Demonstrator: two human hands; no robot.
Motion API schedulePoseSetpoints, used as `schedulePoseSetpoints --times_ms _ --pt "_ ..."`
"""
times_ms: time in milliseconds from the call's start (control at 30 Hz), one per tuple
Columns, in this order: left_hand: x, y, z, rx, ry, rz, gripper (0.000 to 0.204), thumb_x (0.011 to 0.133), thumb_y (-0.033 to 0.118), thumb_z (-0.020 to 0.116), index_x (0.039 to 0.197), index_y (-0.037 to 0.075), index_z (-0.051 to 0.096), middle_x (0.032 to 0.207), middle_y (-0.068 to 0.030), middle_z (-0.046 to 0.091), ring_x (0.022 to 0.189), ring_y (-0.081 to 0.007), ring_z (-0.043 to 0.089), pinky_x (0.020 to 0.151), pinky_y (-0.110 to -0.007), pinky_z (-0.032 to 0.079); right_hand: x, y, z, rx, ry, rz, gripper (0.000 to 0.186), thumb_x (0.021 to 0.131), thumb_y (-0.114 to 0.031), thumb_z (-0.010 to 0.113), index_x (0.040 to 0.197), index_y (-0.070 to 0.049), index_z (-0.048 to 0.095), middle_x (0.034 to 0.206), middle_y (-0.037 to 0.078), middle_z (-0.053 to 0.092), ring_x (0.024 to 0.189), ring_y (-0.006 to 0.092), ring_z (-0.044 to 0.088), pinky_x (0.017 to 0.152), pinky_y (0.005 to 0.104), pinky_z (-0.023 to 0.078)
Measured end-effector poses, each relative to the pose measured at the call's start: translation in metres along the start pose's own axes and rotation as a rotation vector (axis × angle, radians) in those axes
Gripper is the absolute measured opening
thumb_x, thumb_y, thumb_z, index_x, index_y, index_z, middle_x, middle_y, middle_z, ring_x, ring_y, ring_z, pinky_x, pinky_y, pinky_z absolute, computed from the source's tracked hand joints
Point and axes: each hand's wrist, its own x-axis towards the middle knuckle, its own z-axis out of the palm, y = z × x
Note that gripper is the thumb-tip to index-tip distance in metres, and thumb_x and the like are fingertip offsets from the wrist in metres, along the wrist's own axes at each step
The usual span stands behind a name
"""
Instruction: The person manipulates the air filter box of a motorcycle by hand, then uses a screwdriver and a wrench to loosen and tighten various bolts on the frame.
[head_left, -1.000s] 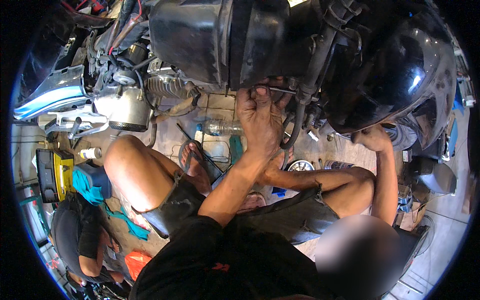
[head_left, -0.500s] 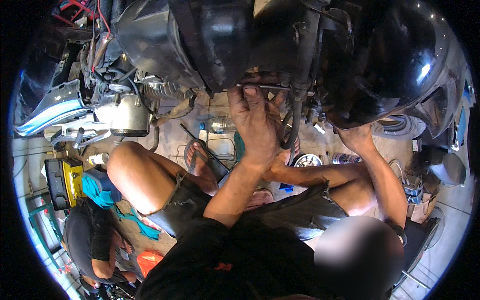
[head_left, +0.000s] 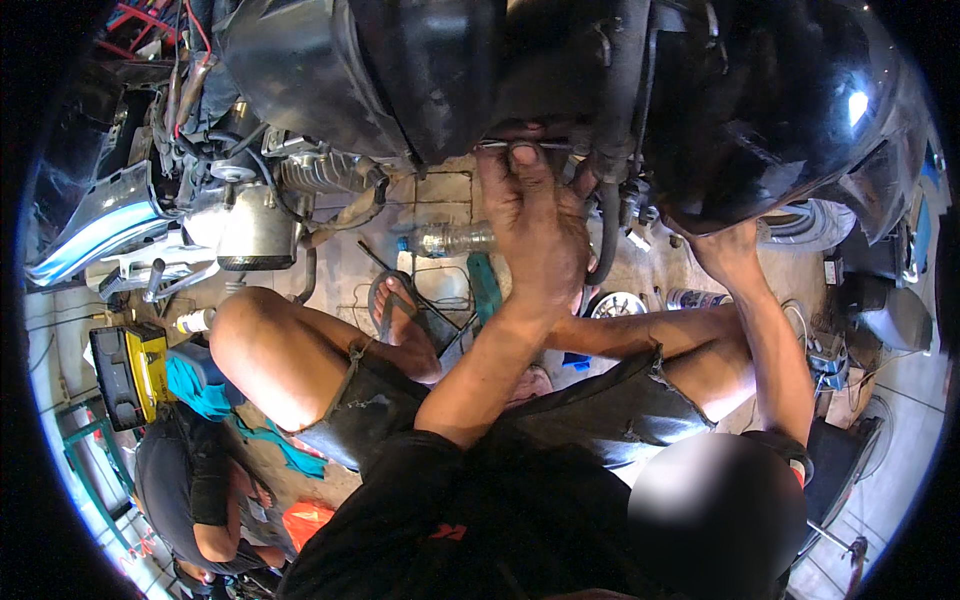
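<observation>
Head view: Left hand [head_left: 540, 235], fingers closed on a thin metal rod [head_left: 495, 144], held crosswise near the lower edge of a black casing [head_left: 430, 80]. Right hand [head_left: 728, 250], at the underside of a glossy black panel [head_left: 780, 120]; fingers hidden, grip cannot be told. Floor [head_left: 445, 200]: clear plastic bottle [head_left: 455, 240], lying on its side.

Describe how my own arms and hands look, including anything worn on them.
Your left hand and right hand are without gloves. Dark smudges mark the left hand's fingers. The forearms are bare, with no watch or bracelet visible, below the short black sleeves of a top with a small red mark.
</observation>
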Motion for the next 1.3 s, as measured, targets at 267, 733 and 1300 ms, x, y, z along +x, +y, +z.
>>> schedulePoseSetpoints --times_ms 267,733,1300 --pt "-0.016 -0.012 0.024 0.082 0.112 0.07 0.023 0.096 0.028 0.049 0.106 0.009 0.044 0.105 -0.0016 0.047 0.087 -0.0099 0.049 0.068 -0.024 0.045 0.003 -0.008 -0.003 0.143 0.078 0.252 0.039 0.071 -0.019 0.076 0.104 -0.003 0.064 0.104 0.011 0.065 0.096 0.0261 0.06 0.087 0.0353 0.045" --pt "-0.009 -0.007 0.024 -0.072 0.17 -0.059 0.022 0.096 0.026 0.049 0.109 0.008 0.049 0.103 -0.0047 0.054 0.099 -0.016 0.055 0.086 -0.036 0.05 0.01 0.007 -0.026 0.16 -0.019 0.402 0.046 0.068 -0.018 0.078 0.106 0.001 0.06 0.103 0.012 0.065 0.094 0.0254 0.06 0.089 0.0334 0.043" --pt "0.005 0.019 0.014 0.073 0.182 -0.108 0.021 0.092 0.021 0.056 0.103 0.003 0.055 0.102 -0.0094 0.058 0.094 -0.0187 0.06 0.08 -0.038 0.055 0.007 -0.002 0.001 0.136 0.157 0.215 0.039 0.068 -0.006 0.075 0.102 0.004 0.058 0.098 0.016 0.064 0.09 0.0287 0.061 0.084 0.0358 0.046"
